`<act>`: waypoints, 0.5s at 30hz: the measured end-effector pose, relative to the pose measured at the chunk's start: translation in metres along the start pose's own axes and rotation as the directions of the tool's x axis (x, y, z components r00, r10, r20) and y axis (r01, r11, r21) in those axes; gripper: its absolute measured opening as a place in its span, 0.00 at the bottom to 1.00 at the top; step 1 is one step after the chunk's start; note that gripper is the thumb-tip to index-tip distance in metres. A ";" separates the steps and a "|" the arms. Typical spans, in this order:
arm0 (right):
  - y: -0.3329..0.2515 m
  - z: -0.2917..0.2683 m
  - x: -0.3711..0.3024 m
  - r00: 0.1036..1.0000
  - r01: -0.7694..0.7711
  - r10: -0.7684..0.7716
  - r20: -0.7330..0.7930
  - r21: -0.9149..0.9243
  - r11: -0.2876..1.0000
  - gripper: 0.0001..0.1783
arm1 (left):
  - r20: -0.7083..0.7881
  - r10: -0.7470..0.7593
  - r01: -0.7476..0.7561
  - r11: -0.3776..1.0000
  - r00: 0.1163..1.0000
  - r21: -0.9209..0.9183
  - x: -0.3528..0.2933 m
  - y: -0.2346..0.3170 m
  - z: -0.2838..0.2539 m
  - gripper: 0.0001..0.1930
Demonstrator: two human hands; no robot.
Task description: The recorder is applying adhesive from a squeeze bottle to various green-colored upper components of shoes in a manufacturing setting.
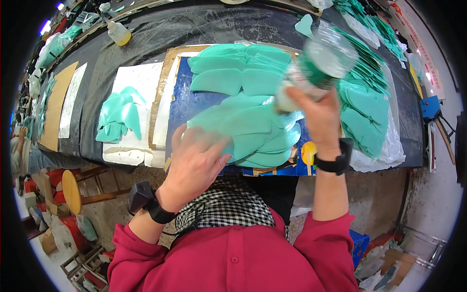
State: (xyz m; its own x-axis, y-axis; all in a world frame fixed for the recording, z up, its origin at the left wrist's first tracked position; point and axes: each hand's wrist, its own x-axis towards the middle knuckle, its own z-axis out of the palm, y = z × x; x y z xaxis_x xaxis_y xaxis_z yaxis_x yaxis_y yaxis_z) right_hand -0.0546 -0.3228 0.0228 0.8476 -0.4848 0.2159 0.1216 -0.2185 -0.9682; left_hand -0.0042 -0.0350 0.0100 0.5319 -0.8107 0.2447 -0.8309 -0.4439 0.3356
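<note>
Right of centre in the frame, the right hand has its fingers clasped round a motion-blurred bottle with a green band; it tilts above the right edge of the middle green sheets, and contact cannot be told. At centre left, the left hand has its fingers released and spread, blurred at the sheets' left edge; whether they touch cannot be told. The sheets reach the near edge of the blue board; a bare blue strip borders their left side; open dark surface stretches across the upper frame; at right, a green pile narrows the room beside the bottle.
</note>
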 end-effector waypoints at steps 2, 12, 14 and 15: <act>0.012 -0.036 -0.002 0.978 0.041 -0.086 -0.189 -0.226 0.973 0.26 | 0.002 -0.004 0.004 1.000 1.000 -0.023 0.001 -0.001 0.001 0.20; -0.019 0.054 -0.054 0.992 0.094 -0.106 -0.063 -0.174 0.980 0.27 | -0.190 -0.263 0.173 0.904 0.946 -0.391 -0.021 -0.035 0.004 0.19; -0.022 0.084 -0.058 0.992 0.106 -0.101 0.072 -0.066 0.992 0.29 | -0.201 -0.334 0.216 0.867 0.921 -0.448 -0.024 -0.040 0.002 0.18; -0.024 0.102 -0.062 0.993 0.080 -0.080 0.086 0.004 0.997 0.32 | -0.205 -0.409 0.262 0.824 0.889 -0.503 -0.026 -0.042 0.000 0.18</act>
State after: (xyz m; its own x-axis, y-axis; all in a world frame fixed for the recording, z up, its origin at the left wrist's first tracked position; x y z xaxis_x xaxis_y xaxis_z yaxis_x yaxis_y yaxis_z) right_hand -0.0574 -0.2012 0.0202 0.8764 -0.3910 0.2813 0.1915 -0.2531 -0.9483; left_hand 0.0170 0.0051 -0.0101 0.8460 -0.4613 0.2672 -0.4627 -0.3864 0.7979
